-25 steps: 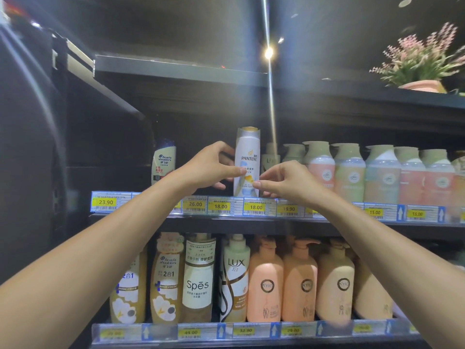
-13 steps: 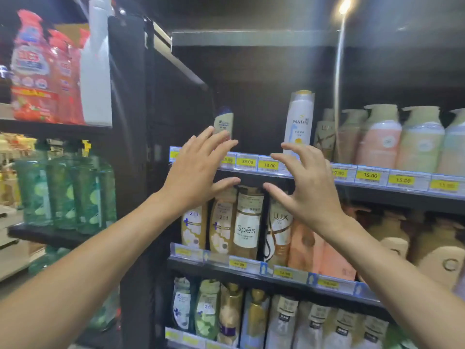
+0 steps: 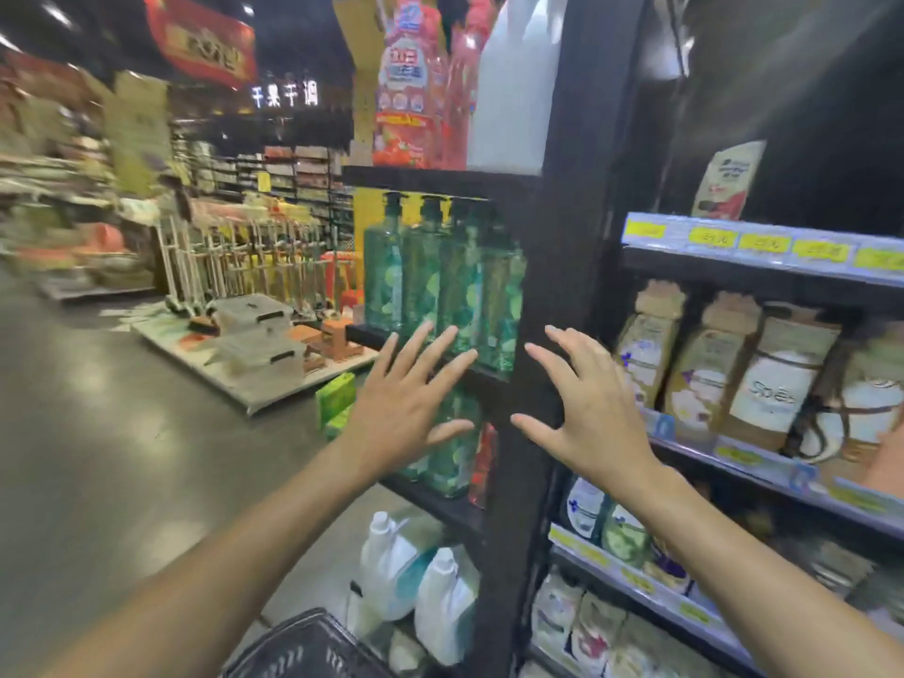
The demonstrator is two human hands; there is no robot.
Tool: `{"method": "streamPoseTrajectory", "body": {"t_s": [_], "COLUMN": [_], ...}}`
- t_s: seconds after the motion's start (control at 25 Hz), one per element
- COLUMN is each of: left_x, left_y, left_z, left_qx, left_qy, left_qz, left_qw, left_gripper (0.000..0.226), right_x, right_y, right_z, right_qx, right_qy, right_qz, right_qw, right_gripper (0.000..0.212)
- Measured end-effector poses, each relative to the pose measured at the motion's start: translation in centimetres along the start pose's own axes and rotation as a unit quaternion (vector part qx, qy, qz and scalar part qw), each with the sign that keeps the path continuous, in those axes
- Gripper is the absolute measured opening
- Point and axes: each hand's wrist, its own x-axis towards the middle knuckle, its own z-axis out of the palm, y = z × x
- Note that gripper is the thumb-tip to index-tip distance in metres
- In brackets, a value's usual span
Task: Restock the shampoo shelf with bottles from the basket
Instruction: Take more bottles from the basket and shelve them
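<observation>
Both my hands hang in mid-air with spread fingers, holding nothing. My left hand [image 3: 408, 413] is in front of the green bottles at the shelf's end. My right hand [image 3: 582, 408] is in front of the black upright post [image 3: 562, 266]. The shampoo shelf [image 3: 763, 249] with yellow price tags runs off to the right, one white bottle [image 3: 729, 181] standing on it. Below it stand beige shampoo bottles [image 3: 704, 359]. The rim of the dark basket [image 3: 303, 645] shows at the bottom edge; its contents are hidden.
Green pump bottles [image 3: 440, 286] fill the end shelf on the left of the post, red bottles [image 3: 416, 85] above, white jugs [image 3: 416, 579] below. A grey shop aisle [image 3: 98, 457] with a low display platform [image 3: 254, 354] opens to the left.
My hands let go of the Pantene bottle on the shelf and pulled back, fingers spreading. The view has swung left and down, bringing the aisle and basket into sight.
</observation>
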Motion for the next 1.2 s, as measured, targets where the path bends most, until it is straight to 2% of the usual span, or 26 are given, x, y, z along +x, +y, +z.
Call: {"method": "streamPoseTrajectory", "body": {"t_s": [0.2,0.44,0.64,0.88,1.04,1.2], "left_x": [-11.5,-21.1,-25.2,-28.4,-32.5,-40.0], "left_y": [-8.5,-13.7,-15.4,-16.6,-16.8,-17.1], "left_z": [2.2,6.7,12.3,20.9,26.9,35.2], "left_qx": [-0.006,-0.013,-0.027,-0.058,-0.078,-0.095], "left_qy": [-0.096,-0.179,-0.241,-0.31,-0.333,-0.346], "left_qz": [-0.07,-0.136,-0.167,-0.233,-0.22,-0.208], "left_qw": [0.993,0.974,0.956,0.92,0.913,0.91], "left_gripper": [0.085,0.087,0.086,0.083,0.083,0.081], "right_x": [-0.1,-1.9,-3.3,-3.7,-6.7,-14.0], "right_y": [-10.0,-16.7,-18.3,-18.4,-19.3,-21.2], "right_z": [8.8,18.1,25.5,35.9,42.6,51.0], "right_qx": [0.042,0.096,0.148,0.194,0.209,0.22], "right_qy": [-0.078,-0.188,-0.235,-0.305,-0.334,-0.362], "right_qz": [0.009,0.025,0.032,0.024,0.043,0.053], "right_qw": [0.996,0.977,0.96,0.932,0.918,0.904], "right_gripper": [0.084,0.082,0.074,0.077,0.073,0.071]}}
